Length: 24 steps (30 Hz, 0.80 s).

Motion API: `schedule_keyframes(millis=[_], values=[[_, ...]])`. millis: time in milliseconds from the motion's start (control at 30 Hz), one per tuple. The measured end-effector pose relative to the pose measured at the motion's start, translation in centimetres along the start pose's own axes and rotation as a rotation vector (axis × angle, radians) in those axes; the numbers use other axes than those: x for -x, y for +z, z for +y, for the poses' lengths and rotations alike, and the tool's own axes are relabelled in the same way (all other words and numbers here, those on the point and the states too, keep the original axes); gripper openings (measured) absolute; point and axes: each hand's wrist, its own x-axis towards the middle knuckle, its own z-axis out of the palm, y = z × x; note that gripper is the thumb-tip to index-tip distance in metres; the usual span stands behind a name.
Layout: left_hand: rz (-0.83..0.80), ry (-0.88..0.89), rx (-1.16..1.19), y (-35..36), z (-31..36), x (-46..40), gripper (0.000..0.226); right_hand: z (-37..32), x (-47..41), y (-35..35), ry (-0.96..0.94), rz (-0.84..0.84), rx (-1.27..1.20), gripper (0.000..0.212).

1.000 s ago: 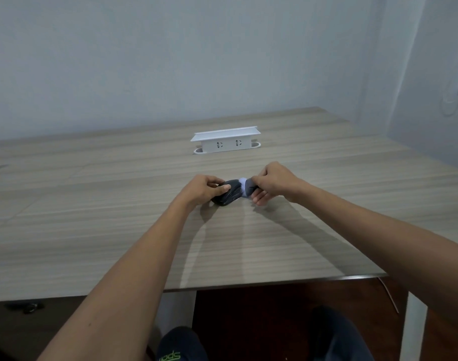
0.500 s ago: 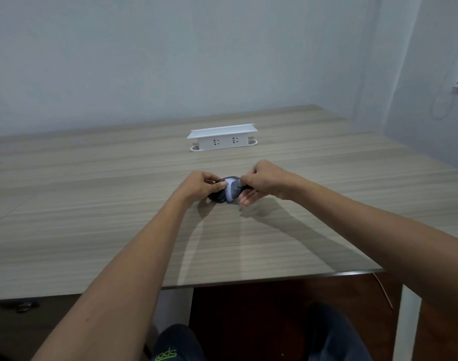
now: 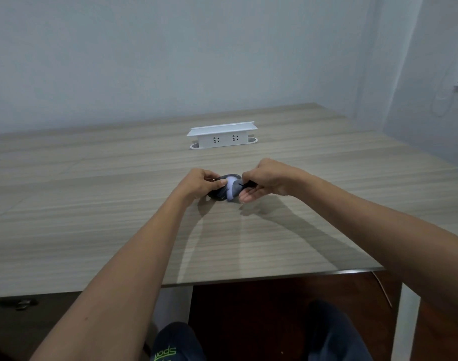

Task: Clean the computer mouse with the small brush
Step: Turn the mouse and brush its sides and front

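Note:
A dark computer mouse [image 3: 218,192] lies on the wooden table [image 3: 118,230] in front of me. My left hand [image 3: 199,185] grips its left side, thumb on top. My right hand [image 3: 264,179] pinches a small brush [image 3: 232,187] with a pale lilac bristle head and a thin dark handle. The bristles rest on the top of the mouse, covering its middle. Most of the handle is hidden inside my right fingers.
A white socket box [image 3: 222,138] stands on the table behind the mouse, near the middle. The table's front edge [image 3: 274,276] runs close to my knees [image 3: 334,334]. A white table leg [image 3: 407,321] stands at the right. A wall rises behind the table.
The brush head has moved left across the mouse, from its right end to its middle. My right hand followed it. My left hand stayed on the mouse.

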Motion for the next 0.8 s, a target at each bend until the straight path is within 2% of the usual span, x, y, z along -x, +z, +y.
schedule_keyframes(millis=[100,300,433,533,733,800], values=[[0.007,-0.001,0.007,0.0,0.0,0.1,0.037,-0.2,-0.1,0.1,0.009,0.017,-0.005,0.024],[0.019,-0.005,0.016,0.3,-0.2,0.0,0.034,-0.1,-0.6,-0.5,-0.015,0.188,-0.048,0.022],[0.026,0.004,0.001,0.2,-0.3,-0.2,0.032,0.0,0.2,1.3,0.015,0.076,-0.067,0.016],[0.018,0.008,-0.006,0.2,-0.3,-0.2,0.031,-0.1,0.5,2.0,0.047,0.029,-0.079,0.024],[0.036,0.009,0.017,0.4,-0.3,0.0,0.032,-0.4,-0.5,-0.2,-0.008,0.22,-0.143,0.022],[0.033,0.013,0.028,0.4,-0.4,-0.1,0.032,-0.3,-0.4,0.1,-0.002,0.199,-0.162,0.023]])
